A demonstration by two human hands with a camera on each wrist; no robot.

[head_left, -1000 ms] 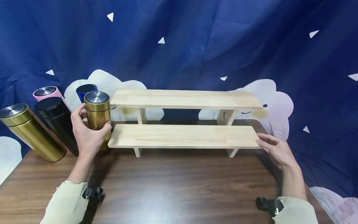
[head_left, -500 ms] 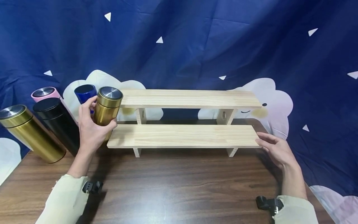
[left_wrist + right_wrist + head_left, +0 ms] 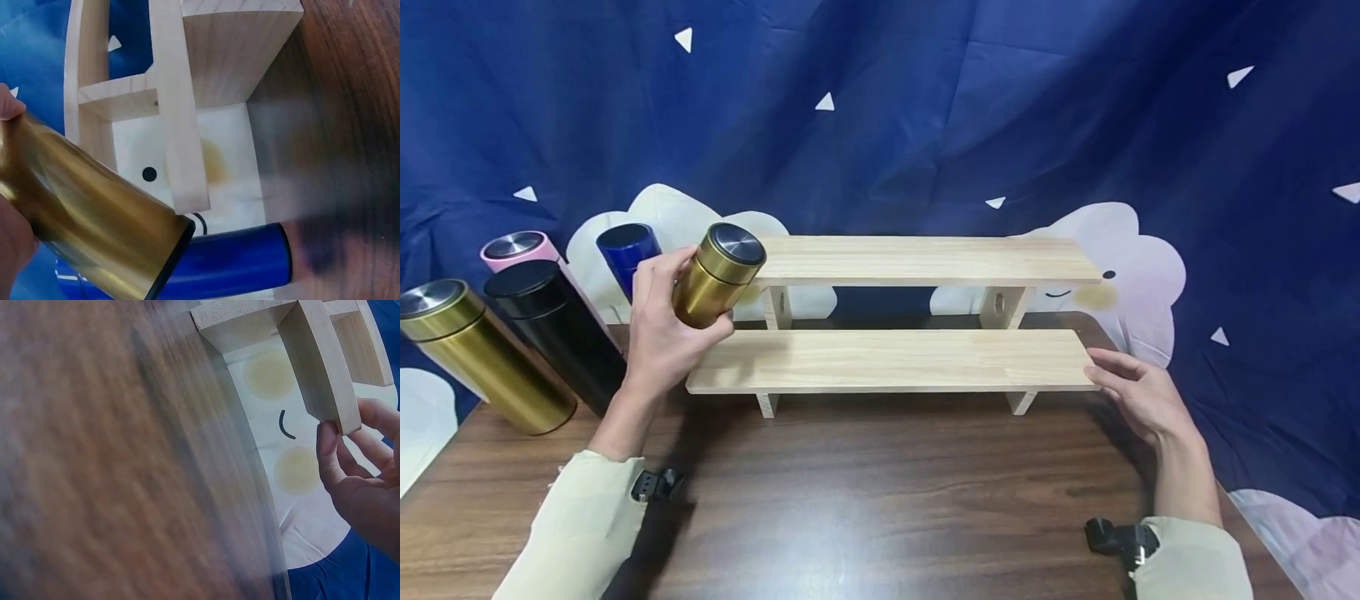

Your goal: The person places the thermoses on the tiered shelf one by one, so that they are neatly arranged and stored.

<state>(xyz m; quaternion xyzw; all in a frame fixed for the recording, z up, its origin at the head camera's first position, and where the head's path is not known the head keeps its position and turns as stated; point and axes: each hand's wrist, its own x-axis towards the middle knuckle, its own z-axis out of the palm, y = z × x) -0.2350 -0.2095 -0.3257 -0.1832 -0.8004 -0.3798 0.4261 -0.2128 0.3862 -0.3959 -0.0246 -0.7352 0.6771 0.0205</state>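
Note:
My left hand (image 3: pixel 666 333) grips a gold thermos flask (image 3: pixel 711 279) with a steel-topped lid, tilted to the right over the left end of a two-tier wooden shelf (image 3: pixel 887 360). From the left wrist view, the flask's dark-edged base (image 3: pixel 169 259) hangs free of the table, beside a blue flask (image 3: pixel 231 259). At the other end of the shelf, my right hand (image 3: pixel 1142 400) pinches the lower board's corner. Thumb and fingers lie on opposite faces of that board (image 3: pixel 328 369) in the right wrist view.
Left of the shelf stand a taller gold flask (image 3: pixel 493 362), a black flask (image 3: pixel 561 333), a pink flask (image 3: pixel 516 246) and the blue flask (image 3: pixel 625 254). The brown table (image 3: pixel 880 500) meets a blue curtain (image 3: pixel 880 108) printed with clouds.
My left hand has lifted the gold flask off the table and carried it rightward, tipping its lid to the right. The right hand has stayed at the shelf's end.

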